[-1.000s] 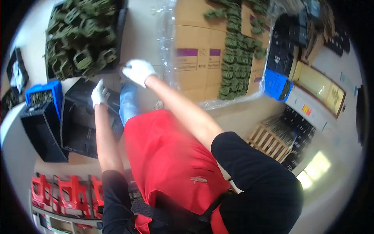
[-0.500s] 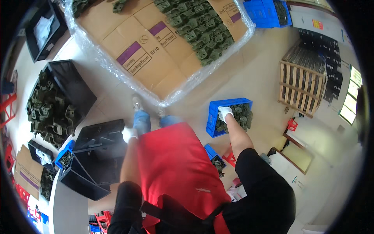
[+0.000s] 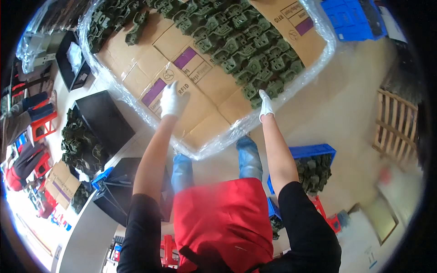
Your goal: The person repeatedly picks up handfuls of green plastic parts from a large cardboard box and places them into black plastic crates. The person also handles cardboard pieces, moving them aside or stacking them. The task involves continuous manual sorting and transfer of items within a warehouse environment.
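My left hand [image 3: 170, 101], in a white glove, hovers over or rests on the flat cardboard top [image 3: 200, 118] with nothing in it, fingers stretched out and slightly blurred. My right hand [image 3: 266, 105], gloved as well, is at the near end of the rows of dark green moulded plastic parts [image 3: 246, 50]. Its fingers point forward, stretched out, close to the last part; whether they touch it I cannot tell. More green parts [image 3: 136, 28] lie on the far left of the cardboard, which has clear plastic wrap [image 3: 218, 142] around its edge.
A blue crate [image 3: 314, 150] of green parts stands right of my legs. On the left are a black bin [image 3: 104, 119] beside heaped parts and more black bins [image 3: 119, 182]. Another blue crate [image 3: 348, 20] and a wooden pallet [image 3: 395, 125] stand at right. Seated people are far left.
My right hand has left the blue crate's rim and moved forward to the green parts. My left hand has come up from my side over the cardboard. I stand closer to it.
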The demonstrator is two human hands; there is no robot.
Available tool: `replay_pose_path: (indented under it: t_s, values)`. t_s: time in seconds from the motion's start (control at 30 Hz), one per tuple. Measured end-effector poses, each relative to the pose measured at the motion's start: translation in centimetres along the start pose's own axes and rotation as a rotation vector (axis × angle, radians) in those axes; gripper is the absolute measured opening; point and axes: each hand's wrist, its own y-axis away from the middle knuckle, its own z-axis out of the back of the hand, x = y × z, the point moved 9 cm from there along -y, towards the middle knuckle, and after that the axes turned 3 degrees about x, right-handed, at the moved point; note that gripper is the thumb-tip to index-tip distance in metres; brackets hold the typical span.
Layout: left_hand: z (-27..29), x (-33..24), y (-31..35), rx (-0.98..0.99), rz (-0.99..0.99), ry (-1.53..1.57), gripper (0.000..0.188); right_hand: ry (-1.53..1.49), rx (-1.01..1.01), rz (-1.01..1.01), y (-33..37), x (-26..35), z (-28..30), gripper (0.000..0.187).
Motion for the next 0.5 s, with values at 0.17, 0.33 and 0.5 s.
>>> replay_pose_path:
  t_s: [0.17,0.33,0.5]
  values:
    - [-6.4,-15.0,-8.1,0.148,-0.234,0.036,0.067,-0.098,-0.06,-0.195,-3.1,-1.6,1.7,0.048]
    - [-12.7,-18.7,-15.2,0.294,-0.15,-0.356,0.086,-0.181,0.033,-0.261,-2.0,-0.3,-0.2,0.041]
    - [-13.3,-17.4,-15.4,0.32,0.048,-0.34,0.112,-0.507,0.346,-0.153,-6.3,-0.5,-1.2,0.04]
